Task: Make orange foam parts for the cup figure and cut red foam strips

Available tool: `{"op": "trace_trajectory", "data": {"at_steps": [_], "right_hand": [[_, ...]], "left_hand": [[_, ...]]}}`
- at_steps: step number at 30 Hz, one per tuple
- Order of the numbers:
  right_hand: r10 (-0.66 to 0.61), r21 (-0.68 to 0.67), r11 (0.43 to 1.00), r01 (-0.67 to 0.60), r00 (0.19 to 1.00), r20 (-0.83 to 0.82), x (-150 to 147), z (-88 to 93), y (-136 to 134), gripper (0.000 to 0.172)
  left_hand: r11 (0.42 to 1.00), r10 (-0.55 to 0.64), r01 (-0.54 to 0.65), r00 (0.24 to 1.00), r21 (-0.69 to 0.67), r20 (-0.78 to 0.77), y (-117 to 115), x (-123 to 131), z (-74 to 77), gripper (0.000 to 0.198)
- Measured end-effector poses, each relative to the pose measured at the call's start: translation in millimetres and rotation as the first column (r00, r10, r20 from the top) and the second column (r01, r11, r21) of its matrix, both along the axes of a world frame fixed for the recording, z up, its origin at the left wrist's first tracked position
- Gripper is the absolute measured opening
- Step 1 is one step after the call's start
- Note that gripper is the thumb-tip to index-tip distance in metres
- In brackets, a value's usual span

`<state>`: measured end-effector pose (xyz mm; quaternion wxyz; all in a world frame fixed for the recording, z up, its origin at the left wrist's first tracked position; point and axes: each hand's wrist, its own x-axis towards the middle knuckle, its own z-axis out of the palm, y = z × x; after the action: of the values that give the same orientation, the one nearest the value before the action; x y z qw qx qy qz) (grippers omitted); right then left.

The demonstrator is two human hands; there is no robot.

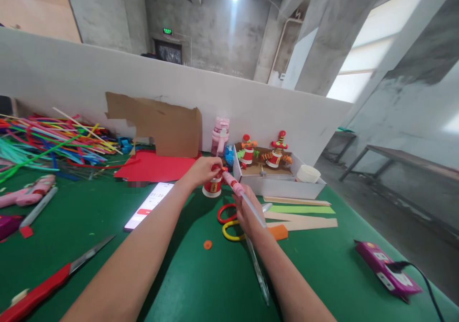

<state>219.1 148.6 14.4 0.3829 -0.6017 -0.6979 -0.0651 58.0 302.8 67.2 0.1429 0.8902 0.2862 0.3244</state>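
An upside-down red and white paper cup [212, 188] stands on the green table. My left hand [205, 171] is closed at the cup's top, pinching a small red piece that the fingers partly hide. In my right hand [247, 208] is a pink hot glue gun [234, 184], a translucent glue stick [254, 208] jutting from its back. Its nozzle points at the red piece by my left fingertips. Beneath my right hand lie scissors with red and yellow handles [231, 228]. An orange disc [207, 244] rests on the table nearer to me.
A white box [283, 188] holds two finished-looking cup figures and stacked cups. Paper strips [304, 216] lie before it. Around are a lit phone [152, 202], red paper [154, 165], a red-handled knife or scissors [53, 279], pipe cleaners [60, 140], a pink bottle [220, 136] and a purple power strip [387, 269].
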Motion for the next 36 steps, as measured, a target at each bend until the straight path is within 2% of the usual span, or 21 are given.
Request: {"op": "trace_trajectory", "data": {"at_steps": [4, 9, 15, 19, 25, 32, 36], "right_hand": [[-0.005, 0.002, 1.0, 0.005, 1.0, -0.018, 1, 1.3, -1, 0.034], [0.026, -0.005, 1.0, -0.026, 0.991, -0.129, 4, 8.6, -5, 0.032], [-0.131, 0.065, 0.986, 0.155, 0.951, -0.28, 17, 13.9, -7, 0.04], [-0.174, 0.042, 0.979, 0.199, 0.928, -0.33, 23, 14.6, -5, 0.041], [-0.148, 0.091, 0.978, 0.187, 0.932, -0.331, 21, 10.8, -2, 0.037], [-0.065, 0.172, 0.976, 0.134, 0.931, -0.359, 20, 11.8, -3, 0.038], [-0.069, 0.176, 0.975, 0.135, 0.938, -0.34, 20, 11.5, -2, 0.04]], "left_hand": [[1.0, 0.006, -0.006, 1.0, -0.002, -0.003, 1, 0, -0.1, 0.02], [1.0, 0.025, -0.025, 1.0, -0.018, 0.001, -1, -1, 0.3, 0.02], [0.996, 0.084, -0.084, 0.996, -0.033, 0.023, -2, -2, 2.8, 0.025], [0.994, 0.102, -0.101, 0.995, -0.031, 0.003, 3, 1, 5.9, 0.033], [0.991, 0.115, -0.12, 0.99, -0.052, -0.081, 10, 3, 4.9, 0.037], [0.987, 0.113, -0.13, 0.981, -0.097, -0.16, 4, 1, 4.7, 0.044], [0.983, 0.131, -0.151, 0.974, -0.1, -0.183, 1, 1, 6.7, 0.045]]}}
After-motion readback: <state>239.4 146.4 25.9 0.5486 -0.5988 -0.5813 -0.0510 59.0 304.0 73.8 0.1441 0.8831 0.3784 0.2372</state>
